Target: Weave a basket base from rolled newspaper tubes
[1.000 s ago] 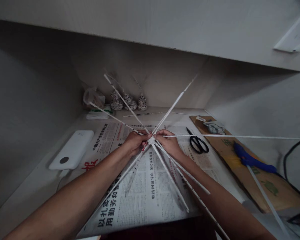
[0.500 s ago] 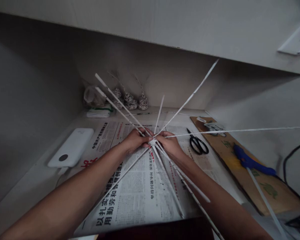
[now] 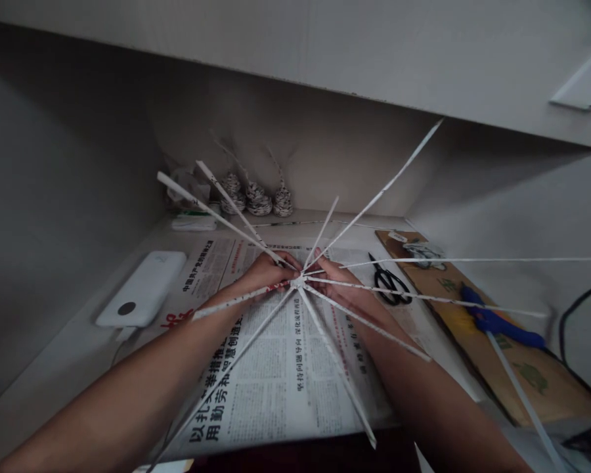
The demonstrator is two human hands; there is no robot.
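Note:
Several thin white rolled-paper sticks (image 3: 337,361) cross at one woven centre (image 3: 298,282) and spread out like spokes above the newspaper. My left hand (image 3: 268,274) is closed, pinching the left side of the centre with thumb and fingers. My right hand (image 3: 337,279) is curled at the right side of the centre, around the paper sticks there, its thumb pointing up. Its fingers are partly hidden behind the spokes. One long stick (image 3: 473,259) runs from near my right hand past the right edge of the view.
Newspaper (image 3: 270,387) covers the table. A white power bank (image 3: 145,289) lies left. Black scissors (image 3: 390,282), cardboard (image 3: 546,387) and a blue glue gun (image 3: 502,322) lie right. Several coiled-paper gourd shapes (image 3: 259,199) stand at the back. A low panel (image 3: 295,46) hangs overhead.
The spokes have shifted: one with red marks now points left across my left wrist, and another reaches right over the glue gun. My right hand's thumb has lifted from the centre.

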